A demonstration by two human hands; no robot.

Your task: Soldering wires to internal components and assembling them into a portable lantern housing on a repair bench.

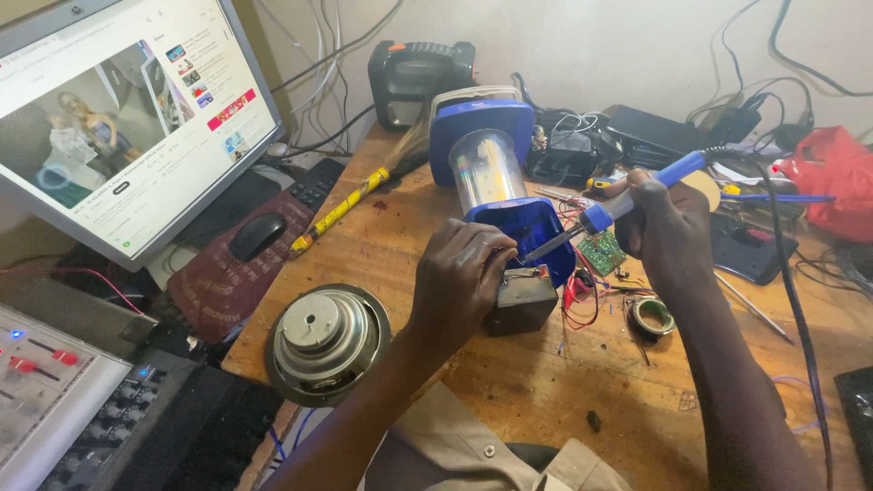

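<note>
Blue plastic frames the lantern (488,173) lying on its side near the centre of the frame, its clear tube pointing toward the upper middle and its open base facing the person. Just below that base sits a small dark battery (523,298), touching the lantern's lower edge. The left hand (461,277) is curled over the battery's top, fingers closed around something too small to make out. The right hand (670,227) grips a blue-handled soldering iron (627,202) like a pen, its tip slanting down-left to a point just above the battery, beside the left fingertips.

To solder well here, it seems best to keep the left hand pinning the battery firmly so the joint cannot shift, hold the tip on the joint only briefly, and keep the fingertips clear of the hot metal. The red wires (582,305) looping at the battery's right look easy to snag.

A small green circuit board (601,251) lies right of the lantern, a roll of tape (651,315) lower right of it. A round grey speaker (326,342) rests at the wooden table's (509,382) lower left edge, and a monitor (127,118) fills the upper left.
</note>
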